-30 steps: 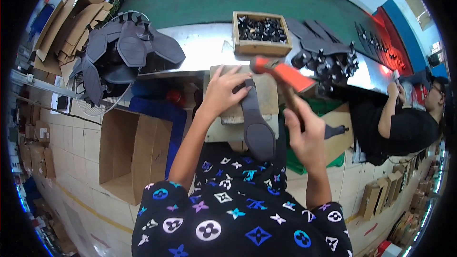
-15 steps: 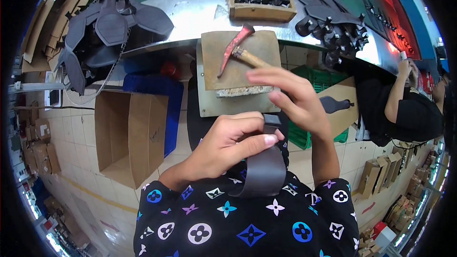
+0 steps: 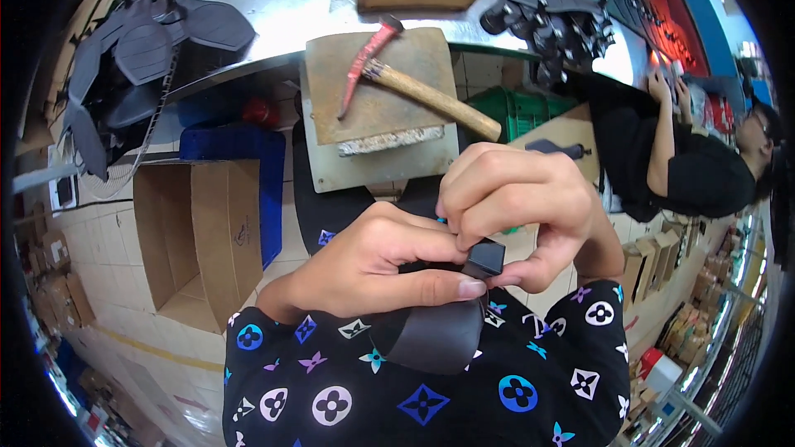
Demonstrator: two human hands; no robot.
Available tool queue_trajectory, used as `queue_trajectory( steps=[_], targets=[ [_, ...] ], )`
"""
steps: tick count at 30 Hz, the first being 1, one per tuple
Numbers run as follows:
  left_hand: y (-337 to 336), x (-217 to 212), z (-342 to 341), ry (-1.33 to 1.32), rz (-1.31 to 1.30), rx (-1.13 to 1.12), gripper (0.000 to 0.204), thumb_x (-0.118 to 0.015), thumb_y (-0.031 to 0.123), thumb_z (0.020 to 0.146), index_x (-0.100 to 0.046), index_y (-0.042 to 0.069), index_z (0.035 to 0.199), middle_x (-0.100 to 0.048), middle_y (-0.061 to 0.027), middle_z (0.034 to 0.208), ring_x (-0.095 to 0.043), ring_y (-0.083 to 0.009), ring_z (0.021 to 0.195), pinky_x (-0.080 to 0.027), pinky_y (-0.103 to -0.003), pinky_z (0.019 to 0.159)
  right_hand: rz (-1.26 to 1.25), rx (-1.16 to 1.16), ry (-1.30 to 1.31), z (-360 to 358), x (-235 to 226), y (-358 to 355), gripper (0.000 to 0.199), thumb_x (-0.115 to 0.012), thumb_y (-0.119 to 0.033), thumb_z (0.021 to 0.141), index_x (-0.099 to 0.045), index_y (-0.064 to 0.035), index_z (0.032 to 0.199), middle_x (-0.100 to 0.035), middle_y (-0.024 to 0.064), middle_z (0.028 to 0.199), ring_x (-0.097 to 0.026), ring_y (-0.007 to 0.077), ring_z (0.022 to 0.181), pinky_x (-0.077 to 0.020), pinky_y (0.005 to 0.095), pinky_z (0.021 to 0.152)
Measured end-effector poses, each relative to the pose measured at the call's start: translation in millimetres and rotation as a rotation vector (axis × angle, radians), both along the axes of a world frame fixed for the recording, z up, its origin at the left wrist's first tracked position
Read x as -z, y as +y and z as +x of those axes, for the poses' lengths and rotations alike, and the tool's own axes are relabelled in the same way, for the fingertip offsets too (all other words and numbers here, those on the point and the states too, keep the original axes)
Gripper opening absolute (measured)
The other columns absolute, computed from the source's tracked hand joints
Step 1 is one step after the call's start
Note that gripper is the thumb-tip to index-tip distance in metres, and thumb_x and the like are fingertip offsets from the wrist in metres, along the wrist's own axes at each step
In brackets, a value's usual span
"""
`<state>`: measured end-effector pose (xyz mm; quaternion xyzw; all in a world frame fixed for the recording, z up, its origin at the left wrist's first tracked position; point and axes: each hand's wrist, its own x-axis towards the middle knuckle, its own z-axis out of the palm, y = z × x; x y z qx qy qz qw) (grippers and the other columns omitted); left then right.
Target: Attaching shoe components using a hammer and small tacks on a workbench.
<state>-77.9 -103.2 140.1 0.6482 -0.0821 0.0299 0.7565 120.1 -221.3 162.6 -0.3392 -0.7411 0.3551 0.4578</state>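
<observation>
Head view: left hand (image 3: 397, 269) had thumb and fingers clamped on a dark curved strip (image 3: 439, 339), beside its black end block (image 3: 489, 257); right hand (image 3: 530, 207) pinched that block. Strip hung before the patterned shirt (image 3: 377, 424). I judged that uneven pinching could skew the block, and a slack left thumb could drop the strip. Farther out, a hammer (image 3: 418, 93) lay on a brown pad (image 3: 331, 58), handle overhanging; a knock from the right knuckles could topple it.

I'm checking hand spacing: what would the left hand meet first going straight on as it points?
Likely the right hand, just past the black block the left hand holds; depth is unclear.
</observation>
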Motion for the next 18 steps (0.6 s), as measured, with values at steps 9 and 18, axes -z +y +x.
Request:
queue_trajectory(
  steps=[9,18],
  targets=[
    [1.7,12.4,-3.9,0.063,0.160,-0.259,0.023,-0.068,0.015,0.091,-0.070,-0.002,0.106,-0.069,-0.0194,0.092,-0.069,-0.0340,0.082,-0.053,-0.037,0.073,-0.094,0.604,-0.101,-42.5,13.1,-17.6,0.030,-0.062,-0.005,0.085,-0.069,0.0085,0.111,-0.073,0.0223,0.103,-0.072,0.0325,0.103,-0.0337,0.0620,0.113],
    [-8.4,46.2,5.5,0.312,-0.329,-0.093,0.051,-0.066,0.014,0.097,-0.047,0.000,0.142,-0.063,-0.0082,0.125,-0.058,-0.0108,0.113,-0.047,-0.028,0.097,-0.294,1.160,-0.042,1.0,46.6,-32.3,0.034,-0.055,0.005,0.089,-0.065,0.0063,0.121,-0.067,0.0264,0.120,-0.070,0.0293,0.106,-0.0411,0.0488,0.111]
  ],
)
